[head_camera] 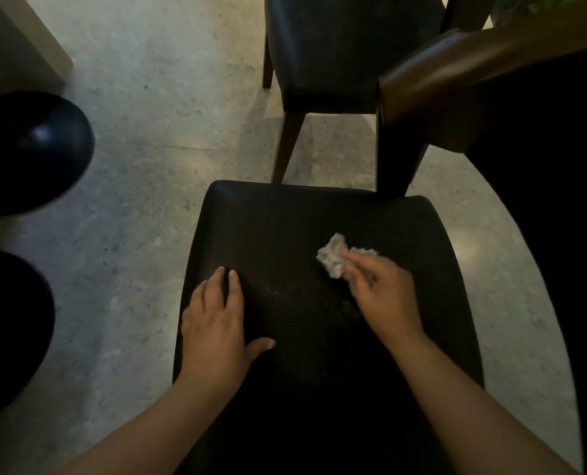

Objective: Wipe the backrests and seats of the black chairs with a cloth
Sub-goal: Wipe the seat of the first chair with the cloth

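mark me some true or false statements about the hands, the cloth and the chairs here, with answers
1. The right hand holds the cloth. True.
2. The cloth is dark blue. False: it is white.
3. The left hand rests flat on the near seat. True.
4. The left hand grips the cloth too. False: it holds nothing.
5. A second black chair stands beyond the near seat. True.
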`<state>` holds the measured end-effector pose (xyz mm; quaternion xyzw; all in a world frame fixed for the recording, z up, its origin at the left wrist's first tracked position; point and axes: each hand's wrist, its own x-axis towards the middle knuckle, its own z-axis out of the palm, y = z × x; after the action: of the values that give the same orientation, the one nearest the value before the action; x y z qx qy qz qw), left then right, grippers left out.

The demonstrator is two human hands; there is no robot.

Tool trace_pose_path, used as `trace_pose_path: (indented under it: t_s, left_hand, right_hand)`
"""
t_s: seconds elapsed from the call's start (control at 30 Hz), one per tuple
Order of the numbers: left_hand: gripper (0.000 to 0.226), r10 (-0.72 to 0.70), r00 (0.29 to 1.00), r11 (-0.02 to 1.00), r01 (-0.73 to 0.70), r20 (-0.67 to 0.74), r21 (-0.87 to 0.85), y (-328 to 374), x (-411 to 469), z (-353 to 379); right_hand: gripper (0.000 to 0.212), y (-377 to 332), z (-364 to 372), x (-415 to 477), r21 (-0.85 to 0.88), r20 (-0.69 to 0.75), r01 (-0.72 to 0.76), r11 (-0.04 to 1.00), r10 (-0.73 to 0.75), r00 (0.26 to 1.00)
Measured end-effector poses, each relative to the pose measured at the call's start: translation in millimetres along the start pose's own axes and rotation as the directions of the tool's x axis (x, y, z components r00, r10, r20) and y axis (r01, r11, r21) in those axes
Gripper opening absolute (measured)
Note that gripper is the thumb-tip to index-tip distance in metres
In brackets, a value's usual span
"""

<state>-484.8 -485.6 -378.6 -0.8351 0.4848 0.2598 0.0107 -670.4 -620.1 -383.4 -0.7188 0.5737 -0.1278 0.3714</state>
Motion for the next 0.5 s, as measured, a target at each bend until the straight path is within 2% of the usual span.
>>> trace_pose_path:
  t_s: [0.1, 0.17, 0.33, 0.5]
  left_hand:
    - [0.112, 0.069, 0.997, 0.997, -0.071, -0.034, -0.031, 11, 8, -5]
    - [0.113, 0.117, 0.992, 0.991, -0.12, -0.049, -0.054, 21, 20, -9]
    - [0.118, 0.176, 0.984, 0.984, -0.176, 0.001, -0.037, 44, 33, -8]
    - [0.108, 0.24, 0.969, 0.971, -0.241, 0.051, 0.005, 49, 12, 4]
  right_hand:
    - [0.03, 16, -28, 23, 0.019, -0.214, -0.023, 1.0, 0.027, 0.976]
    - [0.03, 28, -38, 38, 0.005, -0.268, -0.027, 1.0, 0.027, 0.963]
    - [0.032, 41, -22, 38, 0.041, -0.134, -0.074, 0.996, 0.079, 0.988]
    - [0.032, 36, -12, -9, 0.001, 0.006, -0.052, 0.999, 0.052, 0.999]
